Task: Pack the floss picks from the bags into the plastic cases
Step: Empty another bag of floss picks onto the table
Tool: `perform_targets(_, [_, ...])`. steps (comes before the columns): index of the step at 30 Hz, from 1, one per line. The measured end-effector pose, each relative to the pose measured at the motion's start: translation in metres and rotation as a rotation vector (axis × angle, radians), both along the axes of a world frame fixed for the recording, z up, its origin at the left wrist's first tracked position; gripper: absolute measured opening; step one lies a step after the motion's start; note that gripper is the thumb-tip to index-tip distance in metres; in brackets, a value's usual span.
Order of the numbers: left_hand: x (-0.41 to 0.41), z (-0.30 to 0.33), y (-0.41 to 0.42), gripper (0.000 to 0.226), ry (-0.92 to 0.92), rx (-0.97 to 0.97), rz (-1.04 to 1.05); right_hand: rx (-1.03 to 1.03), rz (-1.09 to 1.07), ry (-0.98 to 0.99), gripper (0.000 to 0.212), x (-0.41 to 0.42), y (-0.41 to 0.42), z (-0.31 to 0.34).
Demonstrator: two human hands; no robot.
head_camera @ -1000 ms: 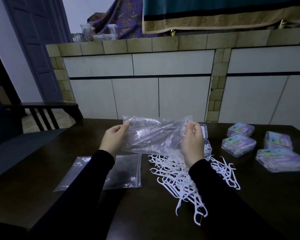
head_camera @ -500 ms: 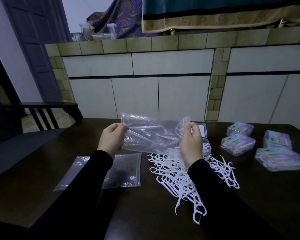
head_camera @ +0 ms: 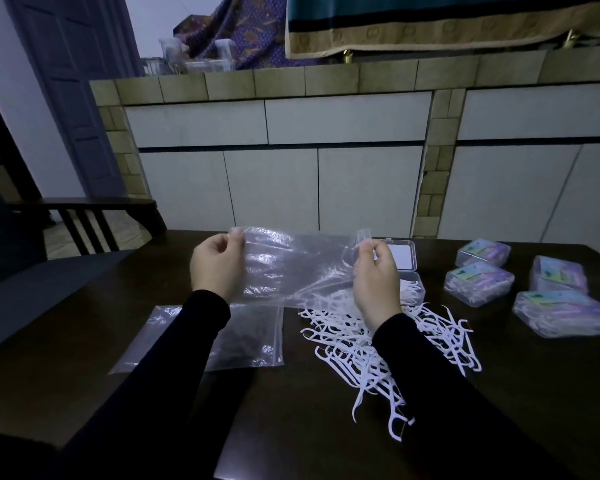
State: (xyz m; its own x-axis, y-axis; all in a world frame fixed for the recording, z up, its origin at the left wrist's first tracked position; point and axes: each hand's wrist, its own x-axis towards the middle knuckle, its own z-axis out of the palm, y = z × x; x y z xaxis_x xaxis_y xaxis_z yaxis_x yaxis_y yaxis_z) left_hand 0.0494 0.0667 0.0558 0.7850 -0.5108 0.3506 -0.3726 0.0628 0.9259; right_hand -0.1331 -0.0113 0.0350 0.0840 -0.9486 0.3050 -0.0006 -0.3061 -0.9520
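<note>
Two hands up over the table (head_camera: 84, 341), a clear bag (head_camera: 291, 265) stretched flat between them. Left hand (head_camera: 217, 263) pinching the bag's left top corner, right hand (head_camera: 374, 277) pinching the right one, fingers curled in. Held taut and high like that, probably to check for leftover picks; looks empty, though the film is too glossy to be sure. Loose floss picks (head_camera: 378, 344) heaped just under the bag and toward the body, dumped out for easy grabbing. Open case (head_camera: 404, 268) right behind the bag's right end, lid up, a few picks inside, so within short reach of the heap. Another flat bag (head_camera: 243, 334) below the held bag's left half. Four closed cases (head_camera: 478, 280), apparently full, well right of the bag, parked out of the way.
</note>
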Motion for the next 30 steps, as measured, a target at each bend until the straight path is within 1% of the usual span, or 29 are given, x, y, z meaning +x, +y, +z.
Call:
perform_targets(2, [-0.002, 0.001, 0.0, 0.037, -0.008, 0.011, 0.045, 0.046, -0.004, -0.034, 0.023, 0.001, -0.001, -0.001])
perform_targets(5, [0.001, 0.0, 0.002, 0.04, 0.008, 0.03, 0.075, 0.05, 0.004, 0.021, 0.023, 0.003, 0.001, -0.003])
perform_targets(6, [0.003, 0.001, 0.005, 0.04, -0.031, 0.076, 0.105, 0.045, 0.028, 0.061, 0.023, 0.005, 0.003, -0.003])
perform_targets(9, [0.011, 0.002, 0.017, 0.032, -0.236, 0.29, 0.256, 0.039, 0.131, 0.218, 0.024, 0.02, 0.012, 0.002])
perform_targets(10, [0.015, 0.002, 0.021, 0.035, -0.283, 0.339, 0.295, 0.042, 0.155, 0.261, 0.023, 0.026, 0.016, 0.004])
perform_targets(13, [0.03, -0.002, 0.024, 0.059, -0.375, 0.485, 0.324, 0.067, 0.219, 0.369, 0.018, 0.048, 0.019, 0.007])
perform_targets(15, [0.037, -0.008, 0.024, 0.065, -0.409, 0.654, 0.3, 0.082, 0.242, 0.516, 0.025, 0.063, 0.019, 0.006])
perform_targets(18, [0.04, -0.017, 0.022, 0.058, -0.453, 0.871, 0.256, 0.066, 0.227, 0.746, 0.052, 0.08, 0.028, 0.002])
perform_targets(20, [0.04, -0.022, 0.02, 0.055, -0.533, 0.992, 0.212, -0.104, 0.133, 0.901, 0.066, 0.086, 0.041, -0.002])
perform_targets(21, [0.04, -0.025, 0.019, 0.056, -0.58, 1.027, 0.18, -0.211, 0.088, 0.986, 0.069, 0.088, 0.048, -0.004])
perform_targets(23, [0.042, -0.031, 0.015, 0.055, -0.665, 1.037, 0.098, -0.383, 0.06, 1.148, 0.064, 0.095, 0.058, -0.009])
perform_targets(25, [0.043, -0.038, 0.012, 0.053, -0.685, 1.027, -0.015, -0.482, 0.137, 1.287, 0.057, 0.104, 0.064, -0.013])
perform_targets(26, [0.045, -0.042, 0.011, 0.053, -0.667, 1.039, -0.074, -0.496, 0.21, 1.335, 0.055, 0.108, 0.064, -0.016])
perform_targets(28, [0.046, -0.049, 0.011, 0.053, -0.618, 1.083, -0.159, -0.424, 0.357, 1.387, 0.055, 0.113, 0.064, -0.023])
perform_targets(30, [0.048, -0.052, 0.014, 0.054, -0.598, 1.109, -0.192, -0.345, 0.425, 1.378, 0.055, 0.115, 0.062, -0.029])
